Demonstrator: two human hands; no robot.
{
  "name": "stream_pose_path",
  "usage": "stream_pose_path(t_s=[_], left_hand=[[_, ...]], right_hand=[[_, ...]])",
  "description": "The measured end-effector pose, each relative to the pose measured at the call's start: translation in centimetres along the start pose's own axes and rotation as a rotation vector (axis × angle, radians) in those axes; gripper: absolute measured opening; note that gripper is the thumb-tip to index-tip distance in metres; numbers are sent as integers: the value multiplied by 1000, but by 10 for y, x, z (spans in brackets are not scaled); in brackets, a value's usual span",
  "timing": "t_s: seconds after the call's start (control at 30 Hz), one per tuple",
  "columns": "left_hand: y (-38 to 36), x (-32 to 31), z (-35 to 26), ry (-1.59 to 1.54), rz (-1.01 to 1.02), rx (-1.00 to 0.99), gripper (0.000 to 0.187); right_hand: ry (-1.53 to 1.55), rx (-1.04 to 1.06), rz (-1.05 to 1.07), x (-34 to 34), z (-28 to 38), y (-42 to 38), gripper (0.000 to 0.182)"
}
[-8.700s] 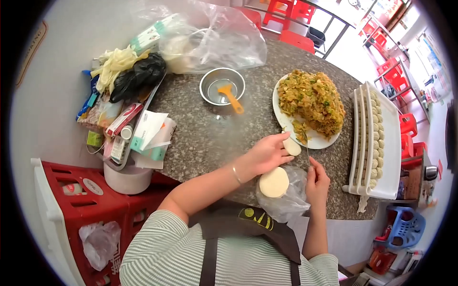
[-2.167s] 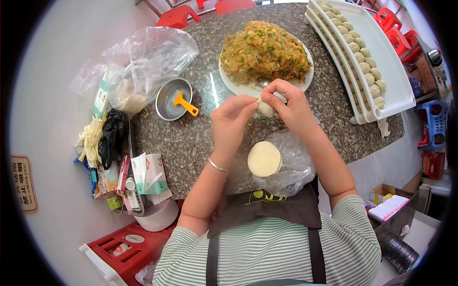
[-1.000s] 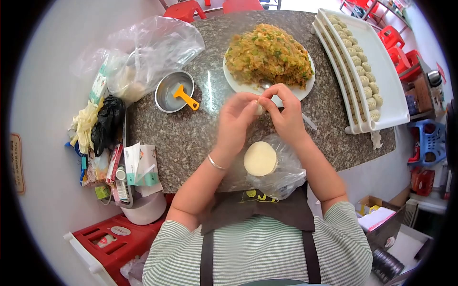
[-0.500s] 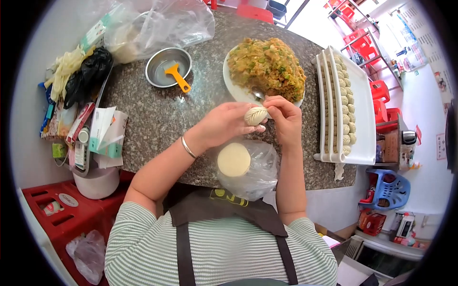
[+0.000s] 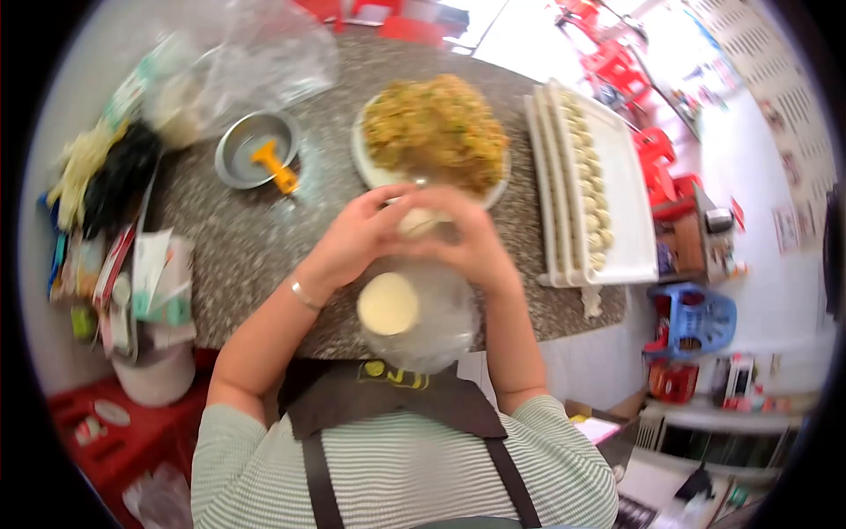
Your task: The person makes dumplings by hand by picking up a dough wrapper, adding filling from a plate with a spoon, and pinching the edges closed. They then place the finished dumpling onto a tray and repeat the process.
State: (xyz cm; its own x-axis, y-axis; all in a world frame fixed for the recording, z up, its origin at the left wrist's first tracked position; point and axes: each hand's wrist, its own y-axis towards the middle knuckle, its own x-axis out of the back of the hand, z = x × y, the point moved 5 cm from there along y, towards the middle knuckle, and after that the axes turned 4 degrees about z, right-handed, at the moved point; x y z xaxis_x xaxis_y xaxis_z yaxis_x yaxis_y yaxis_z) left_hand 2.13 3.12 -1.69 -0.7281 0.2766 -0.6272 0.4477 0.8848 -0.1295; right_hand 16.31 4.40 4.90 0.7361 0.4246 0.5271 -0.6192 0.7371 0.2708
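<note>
Nearest the apron, a stack of wrappers lies on a plastic bag at the table edge. Just beyond, left hand and right hand meet over a dumpling, fingers closed on it from both sides, wrists raised, forearms angled inward. The frame is blurred, so pleats don't show. To seal it well, I'd pinch evenly and keep filling off the seam. Farther off stand the plate of filling, a metal bowl, and the tray of dumplings.

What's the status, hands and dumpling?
Left hand and right hand both closed on the dumpling, above the table. Wrapper stack just below. Filling plate behind. Picture blurred; nothing in the way.
</note>
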Motion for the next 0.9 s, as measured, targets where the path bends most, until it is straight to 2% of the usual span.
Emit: stream_pose_path(t_s=[0.03, 0.13, 0.2, 0.23, 0.3, 0.33, 0.4, 0.43, 0.5, 0.57, 0.67, 0.7, 0.77, 0.83, 0.9], left_hand=[[0, -7, 2, 8, 59, 15, 39], [-9, -20, -6, 40, 126, 43, 40], [-14, -21, -12, 260, 144, 71, 42], [-19, -20, -11, 267, 164, 81, 42], [-32, -16, -17, 518, 95, -133, 41], [-41, -14, -14, 518, 110, -125, 41], [-60, -6, -10, 644, -16, -102, 37], [-66, -9, -10, 644, -11, -99, 37], [-75, -16, -16, 1094, -63, -153, 30], [-76, -20, -13, 1106, -65, -210, 27], [-77, -23, -10, 1121, -68, -283, 25], [-77, -23, -9, 1108, -99, -282, 24], [-78, -24, -10, 1098, -132, -282, 23], [-80, -23, -12, 1113, -153, -285, 22], [-81, -21, -11, 1128, -163, -304, 22]], right_hand=[[-82, -17, 42, -1, 3, -6, 48], [-161, -62, -30, 27, 23, -29, 46], [-176, -117, -134, 68, 38, -54, 44], [-167, -146, -227, 93, 37, -69, 43], [-273, -263, -401, 149, 21, -111, 38], [-228, -336, -505, 177, 5, -134, 36], [-244, -402, -672, 214, -15, -171, 32], [-306, -393, -736, 225, -15, -181, 31], [-291, -459, -760, 234, -18, -194, 30], [-269, -527, -786, 233, -23, -200, 29], [-77, -475, -949, 231, -42, -204, 25], [-75, -476, -953, 229, -42, -204, 25], [-398, -791, -886, 225, -44, -207, 29], [-512, -802, -844, 221, -36, -205, 37], [-595, -976, -755, 223, -38, -209, 36]])
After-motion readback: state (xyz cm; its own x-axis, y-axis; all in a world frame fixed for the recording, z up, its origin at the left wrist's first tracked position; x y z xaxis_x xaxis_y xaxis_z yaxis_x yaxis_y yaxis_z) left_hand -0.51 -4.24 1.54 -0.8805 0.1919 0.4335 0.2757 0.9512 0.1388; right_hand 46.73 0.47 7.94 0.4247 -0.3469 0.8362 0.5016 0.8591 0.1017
